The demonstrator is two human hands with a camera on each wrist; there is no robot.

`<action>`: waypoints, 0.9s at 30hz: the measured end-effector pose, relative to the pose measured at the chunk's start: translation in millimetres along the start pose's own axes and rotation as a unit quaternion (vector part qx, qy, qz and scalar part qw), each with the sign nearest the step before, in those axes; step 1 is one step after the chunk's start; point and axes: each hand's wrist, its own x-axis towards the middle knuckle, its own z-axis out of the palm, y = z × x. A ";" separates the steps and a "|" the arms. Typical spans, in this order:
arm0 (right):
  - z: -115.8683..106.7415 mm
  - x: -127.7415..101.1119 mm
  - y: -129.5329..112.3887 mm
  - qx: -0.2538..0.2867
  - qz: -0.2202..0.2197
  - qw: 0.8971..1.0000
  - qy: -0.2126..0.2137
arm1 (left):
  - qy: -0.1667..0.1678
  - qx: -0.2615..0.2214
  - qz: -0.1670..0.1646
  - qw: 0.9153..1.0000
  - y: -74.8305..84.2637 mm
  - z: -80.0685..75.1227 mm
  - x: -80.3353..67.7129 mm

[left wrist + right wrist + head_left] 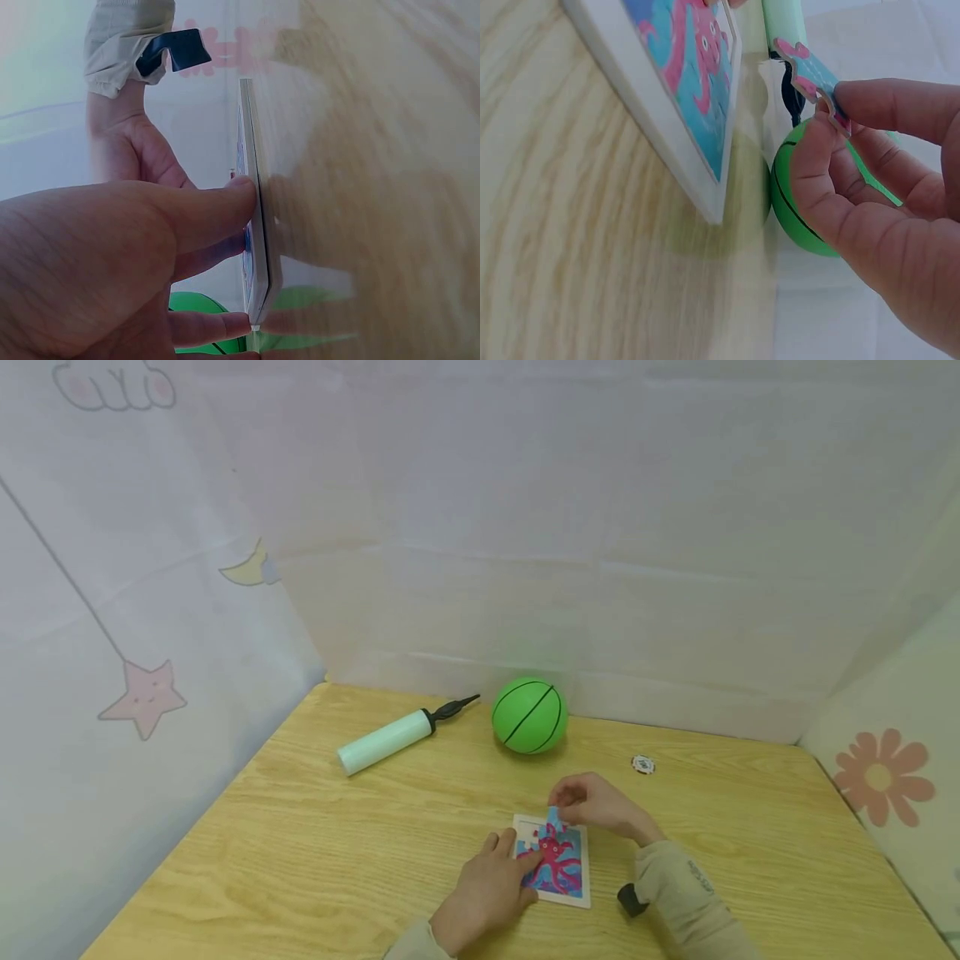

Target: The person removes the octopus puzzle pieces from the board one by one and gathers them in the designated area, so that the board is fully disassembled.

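A small white-framed puzzle board [581, 893] with a pink octopus on blue lies on the wooden table [300, 860]. My left hand [491, 885] rests on the board's left side, its straight fingers pressing on the picture; the left wrist view shows these fingers [217, 206] against the board's edge [255, 225]. My right hand [592, 802] hovers just above the board's top edge and pinches a blue and pink puzzle piece [555, 818]. In the right wrist view the piece [810, 79] sits between thumb and forefinger, lifted off the board [675, 112].
A green ball [528, 714] with black lines sits behind the board near the back wall. A pale green hand pump [390, 739] lies to its left. A small round white chip [642, 765] lies to the right. Fabric walls enclose the table on three sides.
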 end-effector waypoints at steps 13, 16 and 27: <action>-21.1 -16.6 7.3 0.038 0.016 0.999 0.000 | 0.001 0.002 -0.004 1.000 -0.9 1.9 0.0; -25.9 -21.2 10.5 0.046 0.018 0.999 -0.004 | 0.000 0.004 -0.002 1.000 -0.7 1.9 0.2; -40.6 -37.8 22.3 0.058 0.032 0.998 -0.001 | 0.004 -0.005 -0.009 1.000 0.4 0.5 -2.3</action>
